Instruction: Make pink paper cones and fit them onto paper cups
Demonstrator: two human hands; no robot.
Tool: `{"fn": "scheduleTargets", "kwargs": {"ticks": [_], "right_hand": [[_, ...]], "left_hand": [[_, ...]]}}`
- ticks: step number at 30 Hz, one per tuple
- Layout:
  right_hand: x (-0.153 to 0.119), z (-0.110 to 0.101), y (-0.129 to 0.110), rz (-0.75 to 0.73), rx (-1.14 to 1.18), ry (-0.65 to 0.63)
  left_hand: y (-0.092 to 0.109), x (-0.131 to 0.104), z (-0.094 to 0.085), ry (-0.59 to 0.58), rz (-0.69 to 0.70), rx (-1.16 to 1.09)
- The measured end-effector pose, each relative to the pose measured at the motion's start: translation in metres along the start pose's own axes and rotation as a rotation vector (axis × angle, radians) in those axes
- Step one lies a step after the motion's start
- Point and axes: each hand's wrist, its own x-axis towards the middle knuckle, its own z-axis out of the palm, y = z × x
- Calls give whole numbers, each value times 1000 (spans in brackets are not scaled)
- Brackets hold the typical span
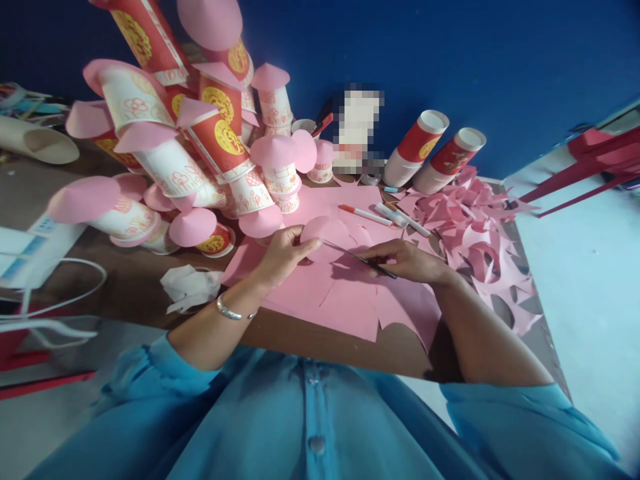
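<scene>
1. Evidently, the left hand (286,256) pinches the edge of the pink disc (326,230) above the pink sheets (350,303); light pressure should avoid creases.
2. The right hand (411,260) is closed around the scissors (346,251) (blade gap unclear), blades at the disc; turning the disc, thumb clear, should keep curves smooth.
3. Two cup stacks (411,150) lean behind; I cannot tell what's inside.

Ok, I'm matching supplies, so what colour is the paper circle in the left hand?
The paper circle is plain pink, seen best in the head view.
</scene>
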Motion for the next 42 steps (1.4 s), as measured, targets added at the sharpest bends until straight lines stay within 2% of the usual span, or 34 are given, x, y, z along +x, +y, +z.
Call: {"fn": "scheduleTargets", "kwargs": {"ticks": [14, 28, 38, 42], "right_hand": [[1, -1, 9, -29, -55, -25], [1, 1, 12, -36, 0, -22], [-2, -2, 0, -23, -91, -3], [-4, -7, -2, -12, -182, -16]], "left_hand": [[-5, 3, -2, -29, -42, -57], [-9, 3, -2, -38, -30, -88], [-10, 3, -2, -36, -24, -92], [-9, 2, -2, 2, -39, -72]]}}
